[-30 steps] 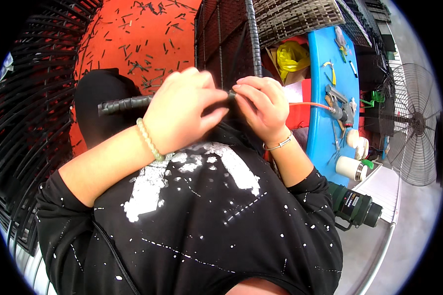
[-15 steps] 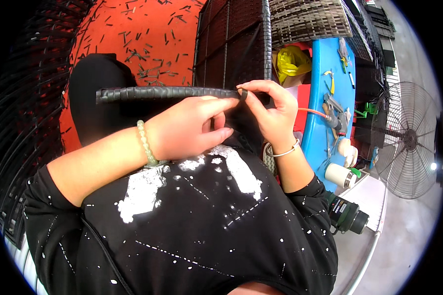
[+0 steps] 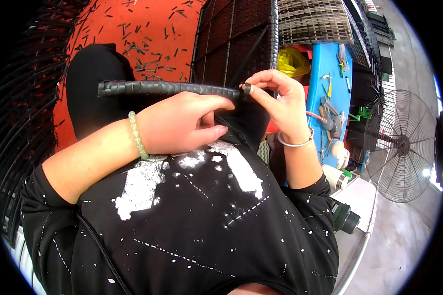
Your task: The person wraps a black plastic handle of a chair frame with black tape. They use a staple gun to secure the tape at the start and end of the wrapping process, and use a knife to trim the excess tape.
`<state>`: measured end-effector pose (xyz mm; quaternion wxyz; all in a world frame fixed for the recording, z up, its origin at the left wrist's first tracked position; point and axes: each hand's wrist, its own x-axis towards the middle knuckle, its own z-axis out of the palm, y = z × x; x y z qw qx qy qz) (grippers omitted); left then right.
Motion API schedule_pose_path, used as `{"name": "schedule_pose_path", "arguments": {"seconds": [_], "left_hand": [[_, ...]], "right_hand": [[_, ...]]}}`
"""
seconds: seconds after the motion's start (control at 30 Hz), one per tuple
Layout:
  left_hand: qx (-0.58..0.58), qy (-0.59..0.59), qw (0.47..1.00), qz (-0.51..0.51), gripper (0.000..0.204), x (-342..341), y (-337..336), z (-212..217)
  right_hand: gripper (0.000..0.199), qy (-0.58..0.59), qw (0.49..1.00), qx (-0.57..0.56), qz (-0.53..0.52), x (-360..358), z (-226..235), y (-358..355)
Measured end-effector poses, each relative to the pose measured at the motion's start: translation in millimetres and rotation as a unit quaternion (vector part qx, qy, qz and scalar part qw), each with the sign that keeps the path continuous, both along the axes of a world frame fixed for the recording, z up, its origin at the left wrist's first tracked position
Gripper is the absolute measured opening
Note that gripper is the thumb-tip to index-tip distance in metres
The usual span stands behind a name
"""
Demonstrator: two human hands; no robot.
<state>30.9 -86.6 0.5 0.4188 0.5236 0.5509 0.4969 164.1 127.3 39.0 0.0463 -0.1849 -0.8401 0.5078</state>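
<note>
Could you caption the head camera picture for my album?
Right hand pinches black strip at end of wrapped rod; left hand nearby.

Our forearms (image 3: 94, 156) angle inward, toward each other. Our left hand (image 3: 174, 123) is back-up, forefinger extended and thumb apart below it; our right hand (image 3: 286, 105) is raised, thumb and forefinger pinched.

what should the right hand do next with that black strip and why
Probably draw the black strip snugly around the right end of the black wrapped rod: the right hand pinches the strip there, and the wraps along the rod already lie close together. The left hand is beside the rod with thumb and index finger apart.
</note>
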Motion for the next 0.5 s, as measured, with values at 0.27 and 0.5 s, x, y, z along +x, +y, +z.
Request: {"name": "schedule_pose_path", "arguments": {"seconds": [0.27, 0.5], "left_hand": [[-0.004, -0.007, 1.0, 0.004, 0.034, 1.7, 0.9, 2.3], [0.001, -0.001, 1.0, 0.005, 0.032, 3.8, 0.2, 3.9]], "right_hand": [[0.011, 0.02, 0.999, -0.03, 0.002, 0.6, -2.9, -1.3], [0.01, -0.004, 1.0, -0.001, 0.031, -5.9, 0.4, 4.8]]}}
